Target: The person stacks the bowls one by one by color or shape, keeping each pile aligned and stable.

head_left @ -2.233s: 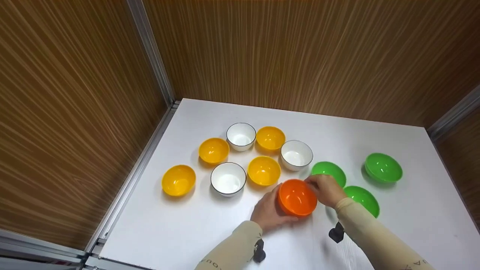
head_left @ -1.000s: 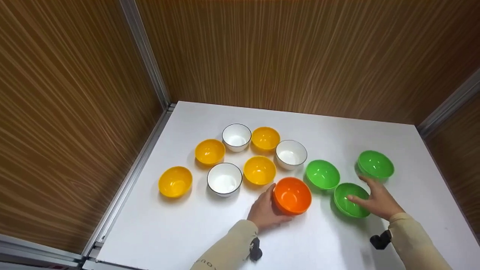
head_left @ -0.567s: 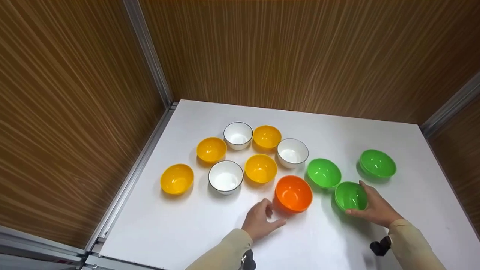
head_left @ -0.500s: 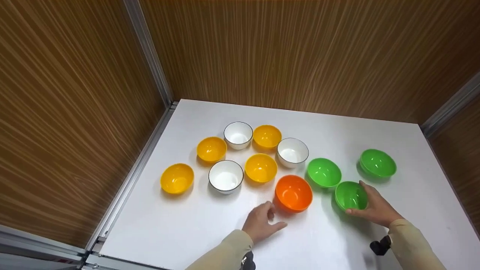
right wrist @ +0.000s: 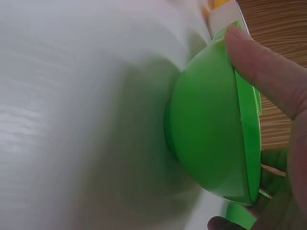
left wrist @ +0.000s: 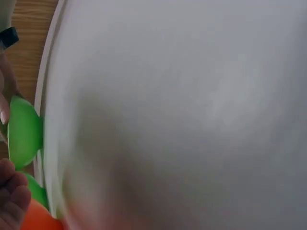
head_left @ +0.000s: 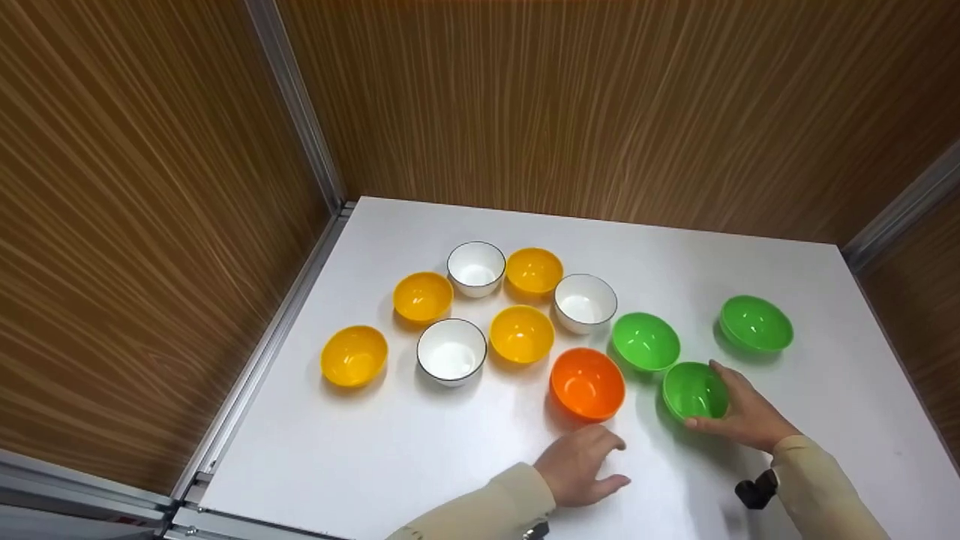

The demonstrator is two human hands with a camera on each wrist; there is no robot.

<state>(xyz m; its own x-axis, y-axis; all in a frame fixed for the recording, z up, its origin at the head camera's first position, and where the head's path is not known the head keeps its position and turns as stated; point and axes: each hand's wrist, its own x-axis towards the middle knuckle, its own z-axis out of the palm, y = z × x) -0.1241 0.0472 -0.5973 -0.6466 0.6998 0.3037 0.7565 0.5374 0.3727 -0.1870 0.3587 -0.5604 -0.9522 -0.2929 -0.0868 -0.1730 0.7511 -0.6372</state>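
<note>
My right hand [head_left: 750,412] grips a green bowl [head_left: 686,391] by its right side. In the right wrist view the thumb [right wrist: 264,67] lies at the rim of this bowl [right wrist: 211,120], with the fingers at its other edge. My left hand [head_left: 581,465] holds nothing, its fingers loosely bent, just in front of an orange bowl [head_left: 587,386]. Behind the gripped bowl, close to its rim, sits a second green bowl [head_left: 645,343]. A third green bowl [head_left: 755,324] stands apart on the right.
Several yellow bowls [head_left: 522,335] and three white bowls with dark rims, one of them a white bowl [head_left: 451,351] near the front, stand left of the green ones. Wood-patterned panels [head_left: 585,112] enclose the white table [head_left: 337,457] at the back and sides.
My left hand has let go of the orange bowl and moved right along the table's front. My right hand has left the orange bowl, taken the green bowl and shifted it slightly left.
</note>
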